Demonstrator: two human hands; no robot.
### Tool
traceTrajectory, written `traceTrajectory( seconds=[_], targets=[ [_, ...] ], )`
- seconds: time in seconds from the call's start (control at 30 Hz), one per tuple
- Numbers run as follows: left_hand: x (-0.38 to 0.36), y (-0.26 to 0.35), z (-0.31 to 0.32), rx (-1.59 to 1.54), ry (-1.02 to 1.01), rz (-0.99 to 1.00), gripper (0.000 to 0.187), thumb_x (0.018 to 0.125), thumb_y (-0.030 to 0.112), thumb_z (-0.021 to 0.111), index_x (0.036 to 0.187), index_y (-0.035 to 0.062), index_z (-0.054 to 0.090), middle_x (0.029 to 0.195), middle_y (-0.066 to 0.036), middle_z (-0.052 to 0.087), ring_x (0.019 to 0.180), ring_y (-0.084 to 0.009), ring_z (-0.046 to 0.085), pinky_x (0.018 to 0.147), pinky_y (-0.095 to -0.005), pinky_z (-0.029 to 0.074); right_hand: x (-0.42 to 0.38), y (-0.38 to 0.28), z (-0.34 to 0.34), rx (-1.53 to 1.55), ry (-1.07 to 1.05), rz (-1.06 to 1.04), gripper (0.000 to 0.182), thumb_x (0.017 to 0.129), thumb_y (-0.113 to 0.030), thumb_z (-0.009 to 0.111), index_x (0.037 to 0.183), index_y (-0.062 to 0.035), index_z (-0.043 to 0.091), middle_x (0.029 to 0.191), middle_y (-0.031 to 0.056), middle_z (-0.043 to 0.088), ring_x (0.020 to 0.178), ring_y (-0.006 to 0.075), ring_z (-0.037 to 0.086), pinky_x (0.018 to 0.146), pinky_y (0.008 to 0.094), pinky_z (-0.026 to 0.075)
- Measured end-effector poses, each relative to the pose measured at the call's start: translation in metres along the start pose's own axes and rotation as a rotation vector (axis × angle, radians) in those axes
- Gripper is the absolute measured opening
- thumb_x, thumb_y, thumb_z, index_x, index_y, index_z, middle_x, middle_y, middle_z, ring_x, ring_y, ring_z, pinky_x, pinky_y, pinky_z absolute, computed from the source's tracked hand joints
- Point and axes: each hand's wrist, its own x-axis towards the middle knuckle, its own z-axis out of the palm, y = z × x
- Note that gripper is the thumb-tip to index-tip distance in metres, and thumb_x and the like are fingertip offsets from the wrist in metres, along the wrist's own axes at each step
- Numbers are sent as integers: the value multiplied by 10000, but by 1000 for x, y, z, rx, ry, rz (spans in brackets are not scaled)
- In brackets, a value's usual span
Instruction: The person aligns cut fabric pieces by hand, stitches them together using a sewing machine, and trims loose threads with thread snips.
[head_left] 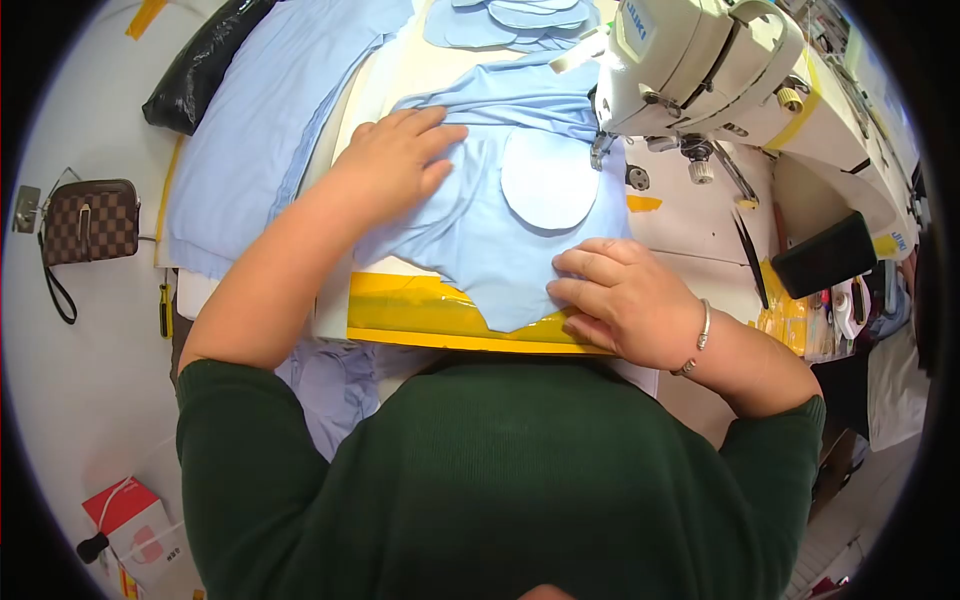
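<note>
A light blue fabric piece [470, 215] lies spread on the sewing table, its lower tip over the yellow-taped front edge. On it rests a rounded, paler fabric patch [550, 185], its upper right edge close by the presser foot [600, 150] of a white sewing machine [665, 70]. My left hand [405, 160] lies with fingers spread on the fabric left of the patch. Below and right of the patch, my right hand [620, 295] rests on the fabric's lower right edge, fingers stretched out and a silver bracelet on the wrist.
More blue fabric [265, 130] is piled on the left beside a black plastic bundle [205, 65]. Cut blue pieces [510, 22] are stacked at the back. Black tweezers [750, 258] and a dark phone [825, 255] sit at the right. A checkered pouch [92, 220] hangs at far left.
</note>
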Motion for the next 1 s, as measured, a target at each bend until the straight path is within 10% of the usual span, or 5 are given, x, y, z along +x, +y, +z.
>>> traceTrajectory(
  seconds=[0.27, 0.57, 1.0],
  targets=[
    [-43, 11, -9, -56, -80, -6, 434, 942, 309, 554, 1361, 194, 537, 1508, -96, 398, 1407, -293, 331, 1139, -551, 193, -11, -5, 3, 12, 46, -7, 394, 743, -136, 740, 1119, -99, 627, 1211, 83, 575, 1125, 283, 544, 934, 381, 432],
    [38, 53, 1, -567, 298, 393, 181, 817, 168, 681, 976, 86, 655, 999, -82, 651, 1021, -316, 586, 895, -413, 459, 9, 2, 7, 15, 52, -54, 369, 754, -158, 737, 1101, -89, 632, 1187, 70, 587, 1066, 261, 556, 903, 381, 444],
    [56, 60, 19, -440, 173, 586, 304, 757, 258, 770, 1020, 149, 662, 1158, -37, 616, 1099, -262, 554, 934, -413, 423, 0, 11, 5, 20, 53, -73, 298, 780, -148, 715, 1060, -69, 651, 1123, 74, 603, 1024, 248, 571, 862, 361, 459]
  ],
)
